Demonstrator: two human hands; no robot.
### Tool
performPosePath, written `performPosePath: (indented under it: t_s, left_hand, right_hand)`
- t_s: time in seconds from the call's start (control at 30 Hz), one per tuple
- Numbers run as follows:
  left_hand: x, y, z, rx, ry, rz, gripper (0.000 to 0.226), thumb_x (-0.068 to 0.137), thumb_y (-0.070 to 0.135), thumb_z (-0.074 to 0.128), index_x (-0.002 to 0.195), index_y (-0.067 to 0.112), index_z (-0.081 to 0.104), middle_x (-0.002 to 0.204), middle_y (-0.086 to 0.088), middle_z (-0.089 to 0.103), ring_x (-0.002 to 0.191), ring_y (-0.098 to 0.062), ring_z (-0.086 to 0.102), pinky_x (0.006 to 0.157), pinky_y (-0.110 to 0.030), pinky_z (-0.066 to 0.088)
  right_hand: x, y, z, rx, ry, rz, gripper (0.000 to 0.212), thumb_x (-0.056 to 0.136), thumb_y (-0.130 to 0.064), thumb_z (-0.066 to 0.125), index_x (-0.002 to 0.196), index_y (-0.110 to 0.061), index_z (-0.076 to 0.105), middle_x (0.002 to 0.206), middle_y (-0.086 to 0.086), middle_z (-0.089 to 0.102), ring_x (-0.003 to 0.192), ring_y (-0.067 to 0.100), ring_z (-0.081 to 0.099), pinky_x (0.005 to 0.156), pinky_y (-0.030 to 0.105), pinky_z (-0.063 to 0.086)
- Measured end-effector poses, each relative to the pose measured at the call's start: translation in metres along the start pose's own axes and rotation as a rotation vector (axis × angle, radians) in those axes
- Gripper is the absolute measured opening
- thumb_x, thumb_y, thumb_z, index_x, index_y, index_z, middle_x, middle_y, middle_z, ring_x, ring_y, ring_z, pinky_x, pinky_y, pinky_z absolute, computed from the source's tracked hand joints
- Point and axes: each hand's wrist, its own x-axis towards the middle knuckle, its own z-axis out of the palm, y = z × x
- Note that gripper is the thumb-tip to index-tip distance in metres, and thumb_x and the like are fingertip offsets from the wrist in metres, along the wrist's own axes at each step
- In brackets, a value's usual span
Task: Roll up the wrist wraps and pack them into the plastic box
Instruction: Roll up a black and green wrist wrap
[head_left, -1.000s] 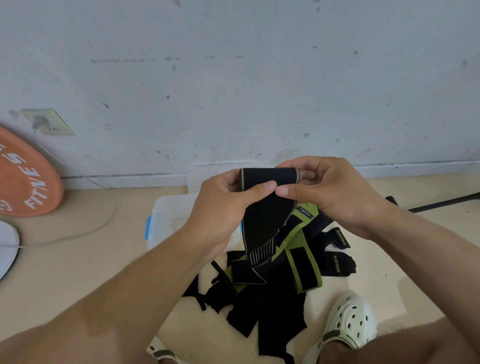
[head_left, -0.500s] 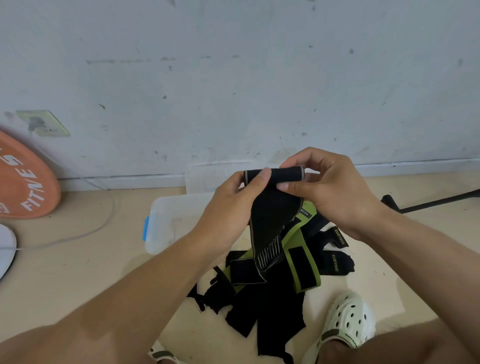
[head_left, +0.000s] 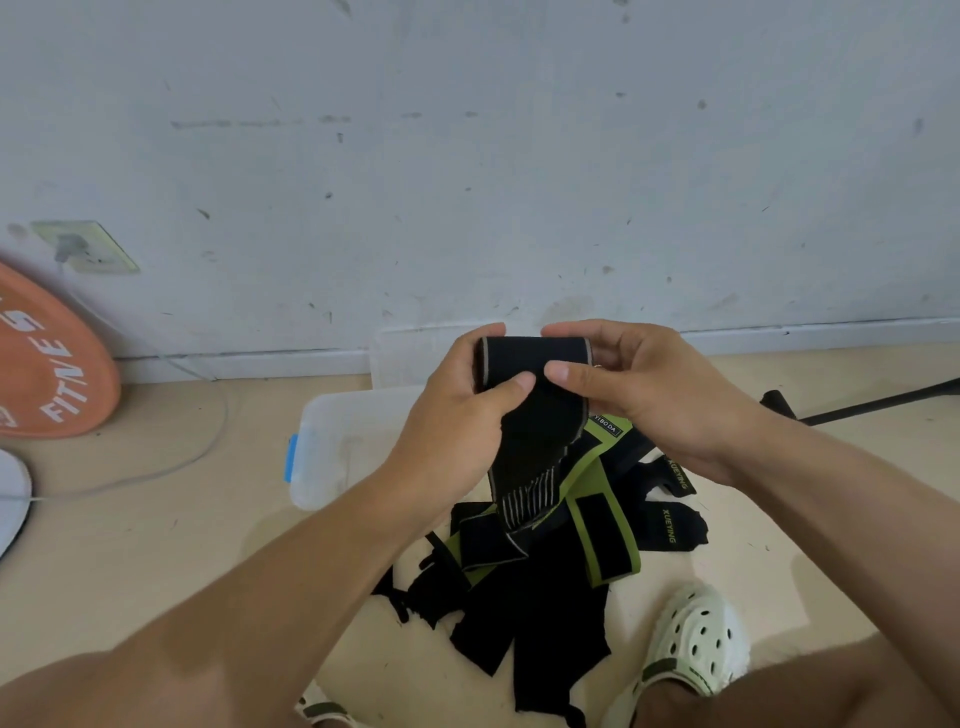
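Pinching the black wrist wrap (head_left: 535, 415) at its rolled top, left hand (head_left: 457, 415) and right hand (head_left: 644, 395) share one grip; its long tail hangs below, the plastic box (head_left: 343, 441) just beyond.

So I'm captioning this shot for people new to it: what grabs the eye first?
Mid-frame, the left hand and right hand pinch the top of a black wrist wrap, its tail hanging down. Under it, a black-and-green pile of wraps lies on the floor, and an orange disc leans at far left.
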Motion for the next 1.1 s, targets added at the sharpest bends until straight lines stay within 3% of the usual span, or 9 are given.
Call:
performPosePath:
  t_s: [0.1,0.17,0.3,0.4,0.5,0.63,0.83,1.0,1.1]
  left_hand:
    - [-0.005,-0.003,0.004,0.076,-0.019,-0.045,0.049,0.107,0.031,0.052,0.154,0.037,0.039,0.138,0.009,0.06,0.12,-0.008,0.063,0.076,-0.009,0.052]
    - [-0.007,-0.006,0.005,0.184,0.008,-0.012,0.042,0.108,0.033,0.05,0.15,0.034,0.045,0.133,0.009,0.063,0.114,-0.005,0.064,0.072,-0.006,0.049]
    - [-0.005,-0.005,0.004,0.194,0.087,0.06,0.019,0.106,0.029,0.056,0.115,0.019,0.07,0.1,0.0,0.076,0.086,-0.009,0.073,0.062,-0.012,0.052]
    - [-0.004,-0.001,0.003,0.197,0.098,0.085,0.017,0.103,0.03,0.061,0.109,0.018,0.073,0.095,0.0,0.077,0.083,-0.01,0.075,0.061,-0.013,0.053]
    - [-0.004,0.001,0.002,0.134,0.094,0.055,0.018,0.101,0.034,0.064,0.109,0.022,0.074,0.098,0.001,0.078,0.088,-0.011,0.076,0.069,-0.019,0.059]
    - [-0.001,0.005,0.0,0.012,-0.007,-0.124,0.04,0.1,0.055,0.057,0.114,0.022,0.074,0.105,-0.006,0.079,0.097,-0.022,0.077,0.091,-0.046,0.062]
    - [0.001,0.008,-0.002,-0.145,-0.001,-0.15,0.02,0.103,0.025,0.062,0.117,0.016,0.071,0.11,-0.006,0.077,0.102,-0.02,0.076,0.088,-0.038,0.061]
    - [0.002,0.006,-0.005,-0.137,-0.003,-0.041,0.025,0.1,0.011,0.066,0.124,0.018,0.068,0.113,-0.003,0.077,0.103,-0.016,0.075,0.08,-0.028,0.061]
    - [0.003,0.004,-0.006,-0.084,0.002,0.009,0.025,0.098,0.01,0.068,0.119,0.022,0.07,0.112,0.002,0.078,0.105,-0.014,0.075,0.086,-0.031,0.061]
  right_hand:
    - [-0.005,0.006,0.01,-0.135,-0.001,-0.029,0.038,0.096,-0.017,0.071,0.132,-0.028,0.066,0.114,-0.008,0.076,0.1,0.006,0.074,0.089,0.018,0.056]
    - [-0.007,0.011,0.017,-0.268,0.037,-0.091,0.032,0.096,-0.017,0.072,0.126,-0.03,0.07,0.108,-0.011,0.076,0.096,0.001,0.072,0.086,0.013,0.054]
    - [-0.005,0.014,0.021,-0.266,0.092,-0.115,0.024,0.094,-0.016,0.074,0.112,-0.031,0.073,0.1,-0.008,0.078,0.088,0.014,0.076,0.085,0.03,0.062]
    - [-0.005,0.012,0.02,-0.256,0.112,-0.159,0.024,0.093,-0.015,0.075,0.106,-0.035,0.073,0.098,-0.007,0.078,0.086,0.016,0.077,0.084,0.035,0.063]
    - [-0.004,0.008,0.016,-0.239,0.125,-0.195,0.026,0.092,-0.012,0.076,0.108,-0.032,0.074,0.096,-0.008,0.078,0.085,0.012,0.076,0.083,0.031,0.063]
    - [-0.003,0.008,0.014,-0.208,0.152,-0.238,0.029,0.088,-0.009,0.08,0.109,-0.029,0.076,0.098,-0.004,0.078,0.09,0.019,0.076,0.083,0.037,0.064]
    - [-0.003,0.001,0.008,-0.035,0.102,-0.172,0.029,0.078,-0.002,0.085,0.101,-0.019,0.08,0.096,0.007,0.079,0.09,0.019,0.077,0.077,0.022,0.06]
    - [0.001,-0.003,-0.001,0.064,0.041,-0.041,0.051,0.07,-0.024,0.085,0.12,-0.024,0.074,0.113,0.001,0.077,0.102,0.022,0.075,0.09,0.03,0.056]
    - [0.002,-0.001,-0.001,0.147,-0.017,0.006,0.054,0.077,-0.018,0.08,0.13,-0.018,0.066,0.114,0.005,0.078,0.106,0.022,0.075,0.085,0.025,0.058]
